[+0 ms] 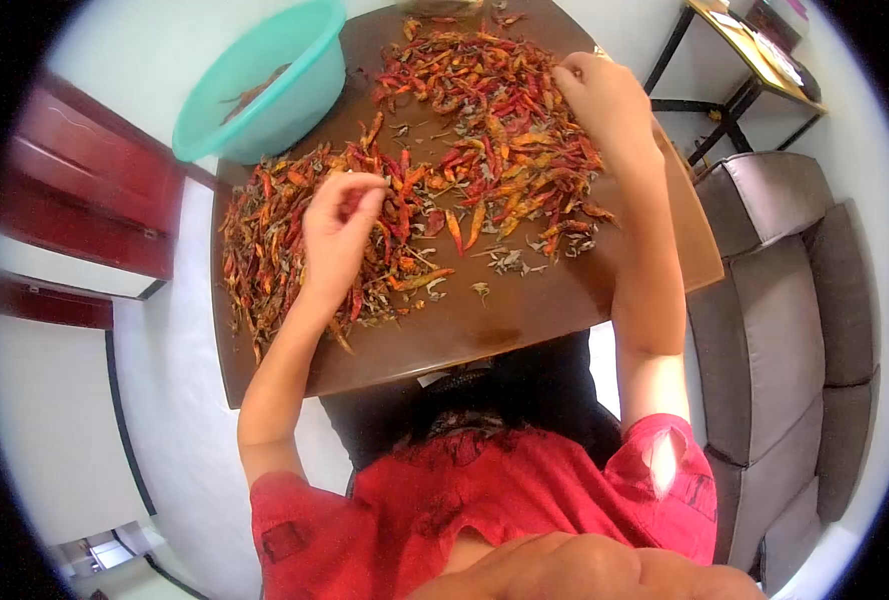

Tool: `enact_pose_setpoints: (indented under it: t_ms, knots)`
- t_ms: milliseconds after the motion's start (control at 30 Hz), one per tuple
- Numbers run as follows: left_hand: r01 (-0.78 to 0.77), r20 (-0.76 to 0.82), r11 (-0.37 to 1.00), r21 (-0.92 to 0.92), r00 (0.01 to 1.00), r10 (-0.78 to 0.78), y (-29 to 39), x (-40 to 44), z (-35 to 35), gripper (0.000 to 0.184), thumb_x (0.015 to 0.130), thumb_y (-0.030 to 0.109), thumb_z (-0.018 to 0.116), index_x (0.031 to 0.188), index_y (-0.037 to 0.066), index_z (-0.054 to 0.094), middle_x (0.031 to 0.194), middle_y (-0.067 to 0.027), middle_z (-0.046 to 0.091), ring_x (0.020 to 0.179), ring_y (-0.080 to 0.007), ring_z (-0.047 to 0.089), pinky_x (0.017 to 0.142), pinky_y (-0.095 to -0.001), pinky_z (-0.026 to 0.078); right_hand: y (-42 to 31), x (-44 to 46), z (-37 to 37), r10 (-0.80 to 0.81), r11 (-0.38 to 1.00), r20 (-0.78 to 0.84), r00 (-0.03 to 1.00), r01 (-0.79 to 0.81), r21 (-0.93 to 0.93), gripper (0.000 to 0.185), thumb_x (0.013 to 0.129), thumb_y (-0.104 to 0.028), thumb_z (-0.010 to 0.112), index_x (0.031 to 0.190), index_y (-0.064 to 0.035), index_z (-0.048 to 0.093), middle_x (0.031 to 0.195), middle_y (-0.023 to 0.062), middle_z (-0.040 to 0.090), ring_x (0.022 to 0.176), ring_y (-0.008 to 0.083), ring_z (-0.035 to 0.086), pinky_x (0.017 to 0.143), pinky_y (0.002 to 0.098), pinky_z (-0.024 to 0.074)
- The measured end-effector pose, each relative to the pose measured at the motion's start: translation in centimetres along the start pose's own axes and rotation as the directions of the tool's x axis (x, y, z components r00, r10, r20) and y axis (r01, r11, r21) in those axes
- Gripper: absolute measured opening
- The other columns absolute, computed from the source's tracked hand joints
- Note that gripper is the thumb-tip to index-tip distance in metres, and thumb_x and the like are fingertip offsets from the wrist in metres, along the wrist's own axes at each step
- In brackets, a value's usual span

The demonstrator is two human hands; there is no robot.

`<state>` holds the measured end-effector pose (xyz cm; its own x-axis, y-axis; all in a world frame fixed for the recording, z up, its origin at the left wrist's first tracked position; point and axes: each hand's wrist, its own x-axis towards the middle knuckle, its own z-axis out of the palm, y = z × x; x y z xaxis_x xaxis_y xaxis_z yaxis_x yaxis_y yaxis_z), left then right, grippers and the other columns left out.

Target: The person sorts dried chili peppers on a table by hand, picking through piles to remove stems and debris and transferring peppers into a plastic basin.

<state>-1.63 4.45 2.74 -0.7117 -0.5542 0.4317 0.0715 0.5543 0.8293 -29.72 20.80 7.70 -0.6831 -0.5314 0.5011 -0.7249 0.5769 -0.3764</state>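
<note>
Dried chili peppers, red and orange, lie in two heaps on a brown table point(444, 345). Over the left heap point(274, 215) hovers my left hand point(336, 232), its thumb and fingers curled together in a pinch. Whatever may be between those fingertips is too small to make out. At the far right edge of the right heap point(509, 130), my right hand point(609, 105) is closed, fingertips pinched close to the chilies. Its fingers hide anything they hold. Dry leaf and stem bits point(509, 262) are scattered in front of the right heap.
A turquoise basin point(294, 115) stands at the table's back left with some dark dried pieces inside. To the right are a grey sofa point(774, 330) and a small side table point(744, 45) with things on it. Part of a container point(439, 6) shows at the far edge.
</note>
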Motion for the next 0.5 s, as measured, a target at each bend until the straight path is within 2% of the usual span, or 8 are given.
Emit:
enact_pose_setpoints:
  t_ms: [67, 100, 167, 200, 233, 300, 433, 500]
  knots:
    - [-0.078, 0.157, 0.984, 0.158, 0.986, 0.053, 1.8, 0.9, 1.9, 0.012, 0.087, 0.004, 0.063, 0.098, 0.006, 0.068, 0.089, -0.0035, 0.057, 0.078, -0.0116, 0.057, 0.07, -0.0246, 0.047, 0.5, 0.2, 0.6, 0.016, 0.998, 0.124, 0.992, -0.008, -0.058, 0.033, 0.088, -0.034, 0.052, 0.096, -0.008, 0.07, 0.093, 0.0163, 0.07, 0.092, 0.0374, 0.065, 0.082, 0.0463, 0.0513]
    - [-0.128, 0.222, 0.967, 0.219, 0.972, 0.078, 2.5, 1.3, 3.1, 0.014, 0.087, 0.004, 0.063, 0.1, 0.007, 0.068, 0.09, -0.0052, 0.058, 0.077, -0.0144, 0.059, 0.071, -0.0263, 0.048, 1.0, 0.3, 1.3, 0.02, 0.999, 0.12, 0.993, -0.014, -0.053, 0.033, 0.088, -0.034, 0.052, 0.096, -0.008, 0.07, 0.093, 0.0163, 0.07, 0.092, 0.0374, 0.065, 0.082, 0.0463, 0.0513]
    - [-0.141, 0.376, 0.949, 0.284, 0.926, 0.026, 2.8, 2.2, 5.5, 0.019, 0.087, 0.006, 0.064, 0.106, 0.008, 0.068, 0.099, -0.0053, 0.06, 0.08, -0.015, 0.059, 0.075, -0.0266, 0.048, 1.9, 0.6, 3.0, 0.04, 0.994, 0.25, 0.967, -0.014, -0.108, 0.033, 0.086, -0.032, 0.053, 0.096, -0.0051, 0.07, 0.094, 0.0182, 0.069, 0.093, 0.0374, 0.066, 0.082, 0.0463, 0.0517]
    - [-0.169, 0.4, 0.926, 0.336, 0.916, 0.022, 2.6, 2.4, 6.9, 0.022, 0.086, 0.007, 0.065, 0.107, 0.012, 0.069, 0.103, -0.0069, 0.061, 0.083, -0.019, 0.063, 0.075, -0.0291, 0.051, 2.1, 0.6, 3.6, 0.049, 0.993, 0.259, 0.965, -0.018, -0.12, 0.03, 0.084, -0.027, 0.055, 0.094, -0.0034, 0.07, 0.096, 0.0198, 0.069, 0.095, 0.0374, 0.066, 0.082, 0.0461, 0.0524]
    - [-0.256, 0.431, 0.855, 0.452, 0.901, 0.043, 2.8, 2.6, 8.0, 0.023, 0.085, 0.01, 0.066, 0.107, 0.014, 0.069, 0.109, -0.0078, 0.062, 0.089, -0.0247, 0.066, 0.076, -0.0335, 0.053, 2.4, 0.5, 4.2, 0.051, 0.993, 0.25, 0.967, -0.023, -0.113, 0.03, 0.084, -0.027, 0.055, 0.094, -0.0034, 0.07, 0.096, 0.0198, 0.069, 0.095, 0.0374, 0.066, 0.082, 0.0461, 0.0524]
    - [-0.391, 0.511, 0.732, 0.559, 0.857, 0.068, 2.1, 2.5, 9.1, 0.024, 0.084, 0.013, 0.068, 0.108, 0.015, 0.068, 0.115, -0.0078, 0.061, 0.094, -0.0286, 0.066, 0.079, -0.0361, 0.053, 3.1, 0.4, 5.5, 0.04, 0.998, 0.329, 0.944, -0.023, -0.056, 0.026, 0.081, -0.021, 0.057, 0.093, -0.0035, 0.071, 0.1, 0.0197, 0.069, 0.096, 0.0362, 0.066, 0.081, 0.0457, 0.053]
    - [-0.454, 0.598, 0.653, 0.606, 0.801, 0.002, 2.6, 2.9, 7.3, 0.024, 0.082, 0.014, 0.07, 0.106, 0.013, 0.069, 0.115, -0.0079, 0.063, 0.095, -0.0279, 0.065, 0.081, -0.0363, 0.053, 4.4, 0.7, 7.2, 0.001, 0.996, 0.275, 0.961, 0.024, -0.087, 0.021, 0.082, -0.015, 0.058, 0.094, -0.0033, 0.071, 0.103, 0.0179, 0.069, 0.095, 0.0346, 0.067, 0.081, 0.0434, 0.054]
    - [-0.389, 0.602, 0.814, 0.431, 0.796, 0.061, 2.6, 3.5, 6.0, 0.022, 0.081, 0.015, 0.071, 0.103, 0.011, 0.071, 0.112, -0.0084, 0.064, 0.097, -0.0263, 0.065, 0.084, -0.0352, 0.052, 4.4, 0.9, 7.2, 0.021, 0.997, 0.241, 0.97, -0.003, -0.075, 0.02, 0.083, -0.015, 0.058, 0.093, -0.0037, 0.071, 0.1, 0.0177, 0.069, 0.095, 0.0346, 0.067, 0.08, 0.0433, 0.0541]
